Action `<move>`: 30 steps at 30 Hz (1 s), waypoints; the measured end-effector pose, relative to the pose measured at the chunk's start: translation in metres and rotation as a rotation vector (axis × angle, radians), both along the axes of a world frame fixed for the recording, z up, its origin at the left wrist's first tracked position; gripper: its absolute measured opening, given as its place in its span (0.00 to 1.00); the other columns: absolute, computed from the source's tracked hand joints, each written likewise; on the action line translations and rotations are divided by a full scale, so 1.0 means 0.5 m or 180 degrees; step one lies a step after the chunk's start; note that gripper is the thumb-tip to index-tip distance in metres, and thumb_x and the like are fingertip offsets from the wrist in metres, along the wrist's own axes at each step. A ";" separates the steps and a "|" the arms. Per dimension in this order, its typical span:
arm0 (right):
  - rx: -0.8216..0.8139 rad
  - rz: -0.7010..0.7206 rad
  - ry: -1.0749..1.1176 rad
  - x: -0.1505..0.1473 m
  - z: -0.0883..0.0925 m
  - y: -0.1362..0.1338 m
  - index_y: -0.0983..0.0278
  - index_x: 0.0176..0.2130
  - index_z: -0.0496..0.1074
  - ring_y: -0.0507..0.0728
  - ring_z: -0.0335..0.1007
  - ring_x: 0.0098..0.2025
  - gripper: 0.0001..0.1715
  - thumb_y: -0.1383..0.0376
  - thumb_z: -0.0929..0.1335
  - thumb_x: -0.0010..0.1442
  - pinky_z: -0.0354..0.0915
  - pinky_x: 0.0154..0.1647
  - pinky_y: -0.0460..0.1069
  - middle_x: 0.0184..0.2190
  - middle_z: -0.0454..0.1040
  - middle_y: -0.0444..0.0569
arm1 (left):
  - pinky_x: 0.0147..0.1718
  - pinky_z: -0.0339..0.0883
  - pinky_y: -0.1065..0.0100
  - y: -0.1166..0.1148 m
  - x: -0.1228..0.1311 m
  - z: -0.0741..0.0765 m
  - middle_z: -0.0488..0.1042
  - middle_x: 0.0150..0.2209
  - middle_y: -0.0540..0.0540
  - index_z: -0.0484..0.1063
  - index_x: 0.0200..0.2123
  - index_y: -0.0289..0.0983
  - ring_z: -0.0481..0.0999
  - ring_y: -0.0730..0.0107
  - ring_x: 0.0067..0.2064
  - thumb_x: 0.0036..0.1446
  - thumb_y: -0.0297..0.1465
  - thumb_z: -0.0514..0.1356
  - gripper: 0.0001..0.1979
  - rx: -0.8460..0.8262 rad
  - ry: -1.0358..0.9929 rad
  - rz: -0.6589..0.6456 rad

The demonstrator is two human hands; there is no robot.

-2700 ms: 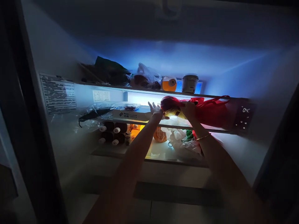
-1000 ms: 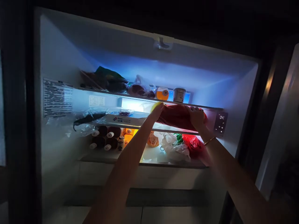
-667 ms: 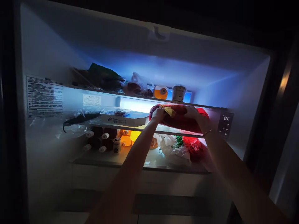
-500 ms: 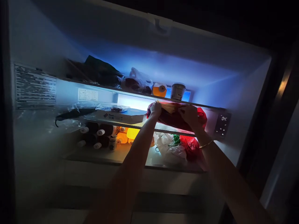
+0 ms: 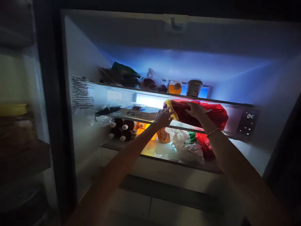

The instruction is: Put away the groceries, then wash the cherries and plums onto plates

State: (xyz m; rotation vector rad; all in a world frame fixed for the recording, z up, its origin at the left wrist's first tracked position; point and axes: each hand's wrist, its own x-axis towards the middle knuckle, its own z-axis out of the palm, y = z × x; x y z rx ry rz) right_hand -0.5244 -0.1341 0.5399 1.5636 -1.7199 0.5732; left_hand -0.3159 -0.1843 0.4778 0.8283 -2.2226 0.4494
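The red bundle [image 5: 185,119] lies over toward the right of the middle shelf [image 5: 184,127], the left hand [image 5: 163,118], fingers apart, at its yellow end [image 5: 173,110], the right hand [image 5: 197,111], fingers spread, resting on top, a white box [image 5: 139,114] to the left.

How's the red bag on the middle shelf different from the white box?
The red bag is crumpled and bulging; the white box is flat, with straight edges and printing. The red bag sits toward the right, the white box toward the left. Both are on the middle shelf.
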 end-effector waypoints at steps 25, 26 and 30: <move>-0.0616 0.0420 0.1651 0.385 -0.045 -0.075 0.66 0.52 0.64 0.62 0.67 0.42 0.21 0.73 0.52 0.66 0.60 0.34 0.52 0.44 0.69 0.61 | 0.64 0.50 0.49 0.002 0.215 -0.028 0.72 0.56 0.42 0.70 0.53 0.35 0.62 0.58 0.62 0.58 0.24 0.53 0.20 -0.0573 0.0016 -0.0127; -0.0547 0.0487 0.1671 0.396 -0.045 -0.082 0.66 0.51 0.65 0.63 0.67 0.43 0.20 0.73 0.53 0.66 0.60 0.36 0.54 0.44 0.69 0.61 | 0.64 0.48 0.48 0.004 0.230 -0.033 0.73 0.55 0.43 0.73 0.50 0.37 0.62 0.58 0.62 0.58 0.23 0.52 0.18 -0.0633 0.0049 -0.0107; -0.0085 0.0895 0.1731 0.418 -0.028 -0.133 0.64 0.48 0.68 0.64 0.66 0.49 0.17 0.73 0.57 0.65 0.61 0.46 0.59 0.47 0.71 0.60 | 0.61 0.55 0.52 0.002 0.293 -0.043 0.77 0.49 0.46 0.76 0.41 0.38 0.67 0.61 0.58 0.58 0.23 0.51 0.16 -0.0774 0.0358 -0.0116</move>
